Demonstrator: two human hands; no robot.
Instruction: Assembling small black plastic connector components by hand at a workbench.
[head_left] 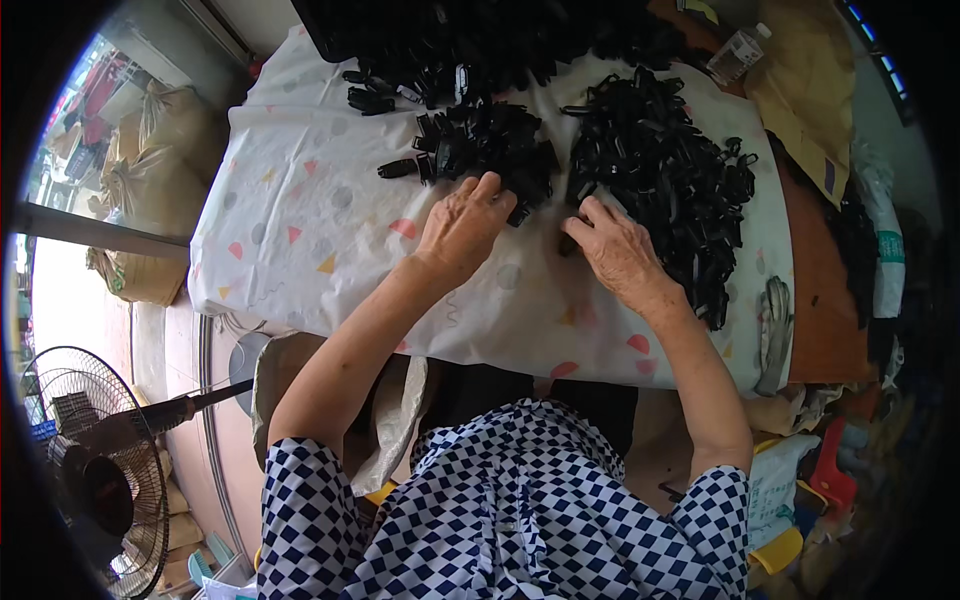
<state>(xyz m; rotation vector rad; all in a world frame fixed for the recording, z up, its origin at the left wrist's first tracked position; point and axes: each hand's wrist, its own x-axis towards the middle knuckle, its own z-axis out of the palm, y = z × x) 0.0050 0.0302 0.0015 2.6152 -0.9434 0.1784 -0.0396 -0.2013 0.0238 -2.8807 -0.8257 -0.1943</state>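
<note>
Where the tabletop (830,300) shows bare brown wood at the right, the rest of it is covered by a white cloth (300,240) printed with small coloured triangles and dots. At the far edge of the cloth lies a broad dark heap of black plastic parts (480,35), reaching across the middle of the view. Nearer, on the right, sits a large pile of black clips (665,165), tall and dense, extending down toward the near right edge of the cloth. Left of it, and apart from it by a strip of cloth, sits a smaller pile of black clips (490,145), with a few loose pieces (397,168) lying just beside it on the left.

On the floor at lower left stands an electric fan (95,470). Tan sacks (160,150) lie beyond the left end of the tabletop. A clear plastic bottle (738,52) lies at the far right corner.

The left hand (465,225) rests palm down, fingers curled onto the near edge of the smaller pile; what it grips, if anything, cannot be told. The right hand (620,250) lies just beside the large pile's left edge, fingers bent and pinching a small dark piece (567,243) against the cloth. The two hands are near each other, not touching.
</note>
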